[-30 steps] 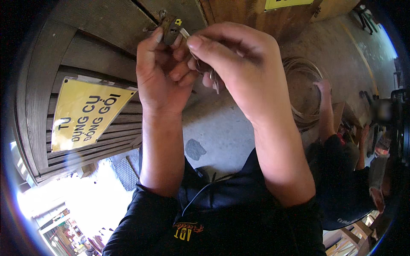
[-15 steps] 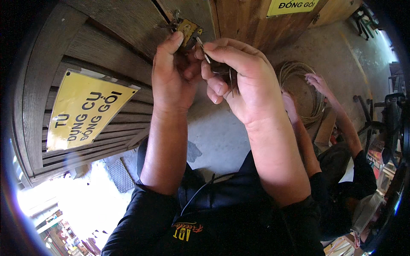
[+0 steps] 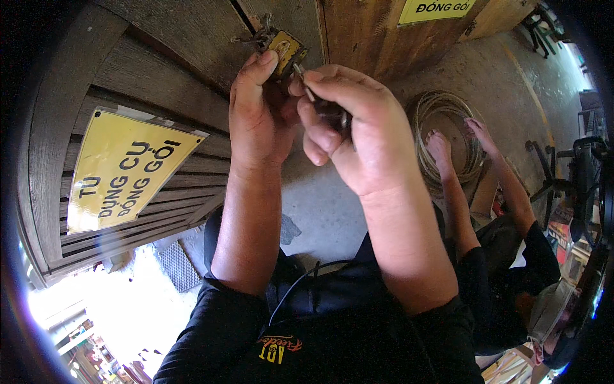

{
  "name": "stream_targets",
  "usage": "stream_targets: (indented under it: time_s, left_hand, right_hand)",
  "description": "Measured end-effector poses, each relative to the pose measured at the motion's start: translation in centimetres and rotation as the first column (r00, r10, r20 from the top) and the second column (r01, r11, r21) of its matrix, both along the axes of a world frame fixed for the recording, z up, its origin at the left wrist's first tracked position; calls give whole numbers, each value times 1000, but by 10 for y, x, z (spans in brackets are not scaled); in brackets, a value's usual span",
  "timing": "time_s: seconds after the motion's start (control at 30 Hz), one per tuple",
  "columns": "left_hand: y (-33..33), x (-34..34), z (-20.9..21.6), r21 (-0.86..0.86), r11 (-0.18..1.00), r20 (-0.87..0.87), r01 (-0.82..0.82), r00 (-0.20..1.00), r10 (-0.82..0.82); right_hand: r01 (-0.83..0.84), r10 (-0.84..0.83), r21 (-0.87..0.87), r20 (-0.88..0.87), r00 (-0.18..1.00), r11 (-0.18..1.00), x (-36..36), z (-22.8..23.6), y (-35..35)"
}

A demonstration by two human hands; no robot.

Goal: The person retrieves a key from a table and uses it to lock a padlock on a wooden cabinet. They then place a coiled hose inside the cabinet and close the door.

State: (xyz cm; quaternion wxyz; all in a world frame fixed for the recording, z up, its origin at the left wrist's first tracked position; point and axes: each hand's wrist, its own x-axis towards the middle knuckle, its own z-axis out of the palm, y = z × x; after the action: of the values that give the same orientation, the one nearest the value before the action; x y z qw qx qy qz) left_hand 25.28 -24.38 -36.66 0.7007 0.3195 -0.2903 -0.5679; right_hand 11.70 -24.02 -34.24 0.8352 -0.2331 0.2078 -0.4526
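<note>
A worn yellow-and-dark padlock (image 3: 287, 53) hangs at a metal hasp (image 3: 261, 38) on the slatted wooden cabinet door (image 3: 173, 67). My left hand (image 3: 259, 115) grips the padlock's body, thumb on its face. Close to its right, my right hand (image 3: 348, 115) pinches a slim metal key (image 3: 304, 82) between thumb and forefinger. The key's tip is by the lower edge of the padlock; whether it sits inside the keyhole I cannot tell. More dark metal, perhaps other keys, lies partly hidden in my right palm.
A yellow sign (image 3: 128, 169) is fixed to the cabinet at left, another (image 3: 435, 9) on the wooden panel ahead. At right, a co-worker's hands (image 3: 439, 150) are at a coil of cable (image 3: 425, 115) on the concrete floor (image 3: 320, 192). Black chair legs (image 3: 543, 169) stand beyond.
My right hand has shifted slightly left and down, its fingers curled closer around the key. The co-worker's hands have moved over the coil.
</note>
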Motion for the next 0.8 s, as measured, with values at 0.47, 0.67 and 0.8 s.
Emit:
stream_targets:
  time_s: [0.47,0.67,0.8]
  left_hand:
    - [-2,15,-4,-39,999,144,-11,989,17]
    - [1,-9,13,-7,995,166,-95,982,95]
    - [8,-3,12,6,999,198,-48,979,46]
  right_hand:
    - [-95,95,8,-114,989,995,-13,6,-1]
    - [108,-502,-649,-461,732,753,-6,-15,8]
    - [105,-121,-136,-114,986,985,-2,-18,11]
